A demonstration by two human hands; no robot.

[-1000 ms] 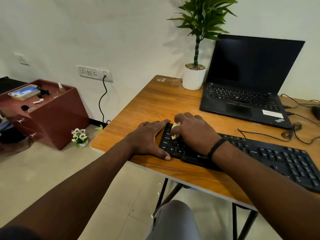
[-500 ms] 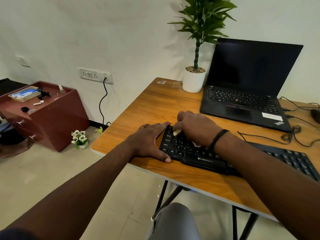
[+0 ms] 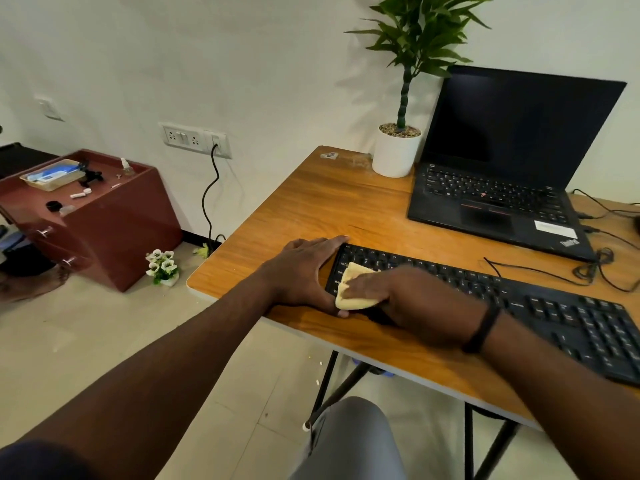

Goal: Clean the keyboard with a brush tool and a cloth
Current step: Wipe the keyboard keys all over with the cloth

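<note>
A long black keyboard (image 3: 519,299) lies along the front edge of the wooden table (image 3: 332,202). My right hand (image 3: 415,299) presses a folded pale yellow cloth (image 3: 351,287) flat onto the keyboard's near left corner. My left hand (image 3: 304,268) lies against the keyboard's left end, fingers spread, thumb at the front corner. No brush tool is in view.
An open black laptop (image 3: 502,188) stands behind the keyboard, with a white potted plant (image 3: 396,152) to its left. Cables (image 3: 588,268) trail at the right. A red cabinet (image 3: 86,216) with small items stands on the floor at left, flowers (image 3: 162,266) beside it.
My right hand has slid the cloth from the keyboard's upper left keys down toward its front left corner. The left hand has stayed at the keyboard's end.
</note>
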